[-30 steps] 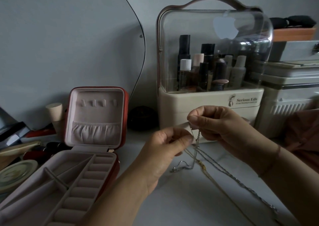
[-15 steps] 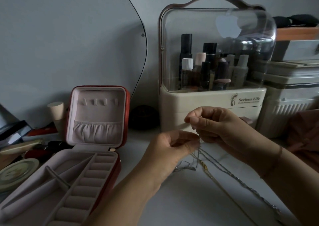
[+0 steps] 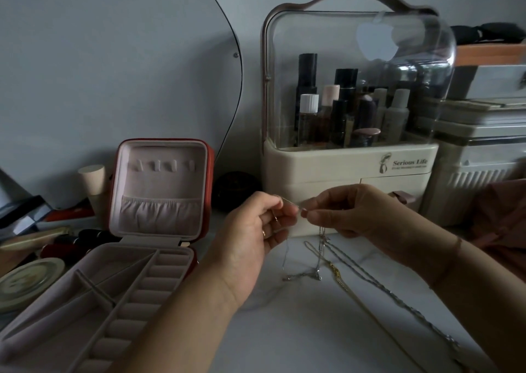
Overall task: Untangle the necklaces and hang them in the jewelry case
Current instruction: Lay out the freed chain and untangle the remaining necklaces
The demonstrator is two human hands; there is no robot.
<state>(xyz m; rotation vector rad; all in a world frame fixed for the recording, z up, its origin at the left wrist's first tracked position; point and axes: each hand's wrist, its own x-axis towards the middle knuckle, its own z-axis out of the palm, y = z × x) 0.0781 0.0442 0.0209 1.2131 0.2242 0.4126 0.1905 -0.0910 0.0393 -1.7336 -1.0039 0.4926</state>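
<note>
Untangling is the step in hand: the left hand (image 3: pixel 253 236) and right hand (image 3: pixel 353 213) each have the grip pinched on one fine silver chain (image 3: pixel 321 240), lifted over the worktop (image 3: pixel 284 330). Three necklaces by count: that one, plus a gold chain (image 3: pixel 338 277) and a twisted silver chain (image 3: pixel 398 298) trailing to the right near corner. One jewelry case (image 3: pixel 162 150) lies open at the left edge, its four lid hooks (image 3: pixel 163 165) bare. Next, probably: tease the fine chain free, then hang it.

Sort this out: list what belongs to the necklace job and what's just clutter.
Job: left hand and right hand pinching the thin silver necklace; gold chain; twisted silver chain; open jewelry case.
Lying about: cosmetics organizer, round tin, red tubes, white storage box.
</note>
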